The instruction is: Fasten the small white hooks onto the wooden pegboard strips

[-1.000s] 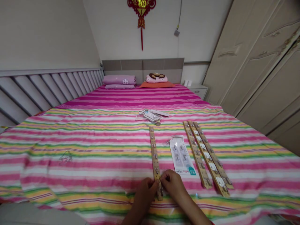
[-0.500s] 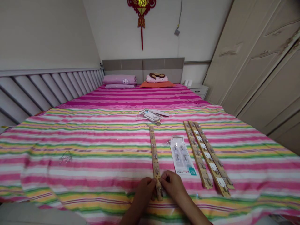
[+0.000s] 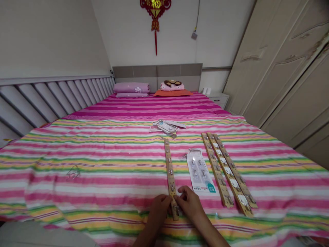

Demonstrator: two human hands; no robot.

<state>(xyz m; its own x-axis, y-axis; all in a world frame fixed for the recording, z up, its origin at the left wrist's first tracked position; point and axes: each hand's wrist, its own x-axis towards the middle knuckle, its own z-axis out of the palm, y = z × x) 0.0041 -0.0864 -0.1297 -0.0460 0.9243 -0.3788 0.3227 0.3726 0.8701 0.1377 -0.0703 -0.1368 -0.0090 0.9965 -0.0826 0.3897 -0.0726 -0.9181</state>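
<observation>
A narrow wooden strip (image 3: 170, 177) with a row of small metal hooks on clear pads lies lengthwise on the striped bedsheet. My left hand (image 3: 159, 208) is closed at the left edge of its near end, thumb on the wood. From the other side, my right hand (image 3: 189, 202) pinches at the strip's right edge, just above the nearest hook (image 3: 175, 209). Whether anything small sits between my fingertips cannot be made out. Right of the strip lies a white card pack of hooks (image 3: 199, 171).
Farther right lie three more hook strips (image 3: 217, 168), the middle one with white pieces. Opened packaging (image 3: 167, 127) rests beyond the near strip. A crumpled clear piece (image 3: 73, 172) lies at left. Folded bedding (image 3: 132, 88) is by the headboard; a bed rail (image 3: 53, 94) runs along the left.
My right fingers have shifted very slightly at the strip's edge. The strip and the other things lie as before.
</observation>
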